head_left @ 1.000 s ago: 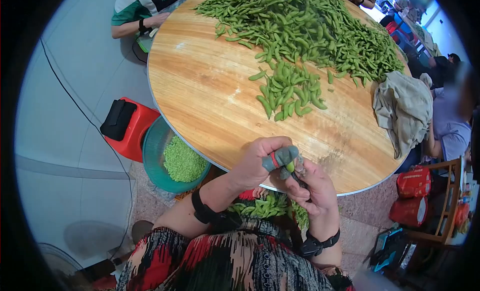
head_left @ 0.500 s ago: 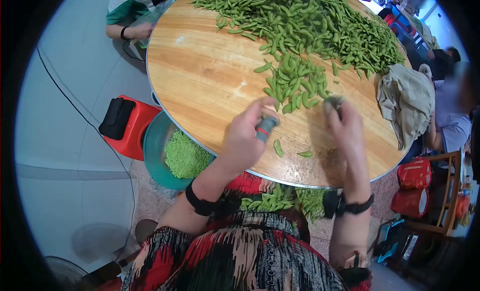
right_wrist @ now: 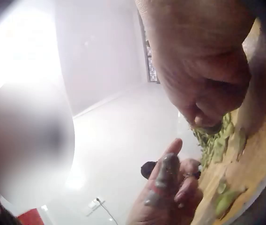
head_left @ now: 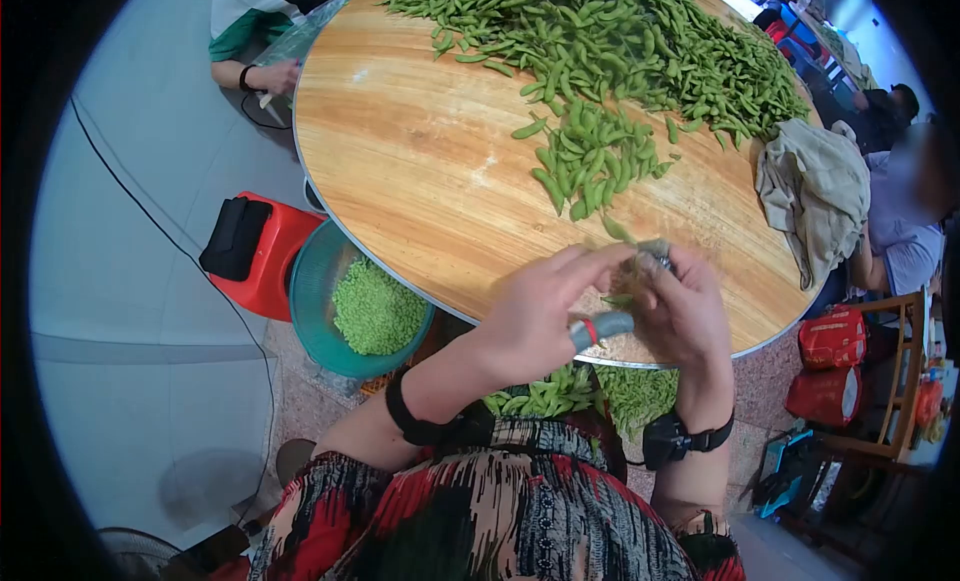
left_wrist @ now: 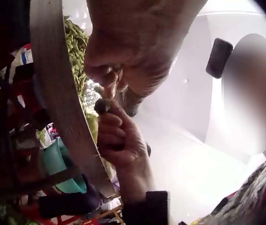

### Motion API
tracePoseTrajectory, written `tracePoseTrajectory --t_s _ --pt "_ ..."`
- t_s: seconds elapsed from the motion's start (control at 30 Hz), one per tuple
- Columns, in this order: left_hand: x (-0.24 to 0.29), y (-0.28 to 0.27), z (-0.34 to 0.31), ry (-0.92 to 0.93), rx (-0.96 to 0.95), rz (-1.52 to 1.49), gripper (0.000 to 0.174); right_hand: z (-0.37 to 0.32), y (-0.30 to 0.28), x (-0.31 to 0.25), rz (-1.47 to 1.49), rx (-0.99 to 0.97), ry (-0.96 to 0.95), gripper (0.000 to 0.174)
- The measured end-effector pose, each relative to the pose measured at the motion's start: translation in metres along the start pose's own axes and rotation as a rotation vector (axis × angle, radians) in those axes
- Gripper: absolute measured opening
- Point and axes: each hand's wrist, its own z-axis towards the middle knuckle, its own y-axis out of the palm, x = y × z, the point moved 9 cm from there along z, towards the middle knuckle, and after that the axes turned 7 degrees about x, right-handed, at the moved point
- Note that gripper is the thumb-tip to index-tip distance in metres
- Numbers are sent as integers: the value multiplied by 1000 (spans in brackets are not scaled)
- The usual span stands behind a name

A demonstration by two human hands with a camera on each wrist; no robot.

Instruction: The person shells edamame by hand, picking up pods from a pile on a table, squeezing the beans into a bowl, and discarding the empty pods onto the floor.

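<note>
In the head view my left hand (head_left: 540, 306) reaches over the table's near edge, fingers extended toward the right hand's fingertips. Its thumb wears a grey cover (head_left: 610, 329) with a red band and stands apart from the fingers. My right hand (head_left: 695, 306) is curled, its covered thumb meeting the fingers, and pinches an edamame pod (head_left: 617, 228) that sticks out toward the pile; fingers partly hide it. Another pod (head_left: 617, 300) shows between the hands. The right wrist view shows loose pods (right_wrist: 226, 202) on the wood below the right hand (right_wrist: 208, 70).
A large heap of edamame pods (head_left: 600, 51) covers the far side of the round wooden table (head_left: 400, 181), with a smaller cluster (head_left: 590, 161) nearer. A teal basin (head_left: 310, 326) of shelled beans (head_left: 375, 306) stands lower left. A grey cloth (head_left: 815, 196) lies at the right edge.
The hands were together over a pod, then parted, the right reaching to the small cluster and loose pods appearing near the edge. Now the right is back beside the left with a pod.
</note>
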Motion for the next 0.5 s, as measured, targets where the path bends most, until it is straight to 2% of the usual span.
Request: tracePoseTrajectory --t_s 0.03,0.1,0.17,0.2,0.23,0.27,0.3,0.33,0.37,0.4,0.47,0.5 --pt "18 0 -1 237 58 109 55 -9 14 3 258 -107 91 19" --pt "11 6 0 179 3 152 51 -22 20 2 259 -166 120 17" --pt "-7 16 0 40 -87 44 44 -25 13 1 72 -95 -51 18" --pt "-13 20 1 37 -91 45 44 -30 12 6 42 -124 31 18" --pt "-19 18 3 17 -34 -142 34 -32 12 8 45 -123 34 18" --pt "-23 14 5 -3 25 -327 26 -33 4 -3 97 -5 -102 19" --pt "-22 14 6 -5 25 -324 26 -36 -5 -14 149 112 -239 19" --pt "-31 14 6 -148 54 -563 17 -39 -12 -20 57 196 -229 22" --pt "-40 17 5 -293 85 -802 12 -42 -13 -26 60 195 -228 22" --pt "-39 17 5 -296 86 -800 12 -42 -5 -24 94 101 -157 25" --pt "-33 19 7 -279 80 -862 23 -48 16 -17 247 -129 -17 30" --pt "-32 19 8 -279 80 -861 23 -49 15 -14 248 -129 -17 30"
